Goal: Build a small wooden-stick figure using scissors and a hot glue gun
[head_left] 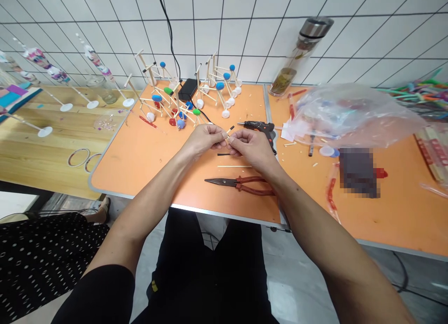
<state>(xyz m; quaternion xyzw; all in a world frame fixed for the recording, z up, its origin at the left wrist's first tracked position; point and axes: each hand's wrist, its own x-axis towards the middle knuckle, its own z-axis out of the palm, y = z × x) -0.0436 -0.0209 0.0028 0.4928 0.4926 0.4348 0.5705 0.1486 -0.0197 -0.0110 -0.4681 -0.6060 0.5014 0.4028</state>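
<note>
My left hand (pixel 204 138) and my right hand (pixel 249 145) meet above the orange table (pixel 140 156), both pinched on a thin wooden stick with a black-wrapped tip (pixel 229 130). Just under the hands lie a short black piece (pixel 222 154) and a bare wooden stick (pixel 234 166). Red-handled long-nose pliers (pixel 241 184) rest on the table near my right wrist. A black glue gun (pixel 261 126) lies just beyond my right hand.
Stick models with coloured balls (pixel 185 100) stand at the back. A clear bottle (pixel 301 53) leans on the tiled wall. A crumpled plastic bag (pixel 350 114) lies on the right. Metal rings (pixel 79 157) sit on the wooden table to the left. A person in dotted clothing (pixel 42 249) sits at lower left.
</note>
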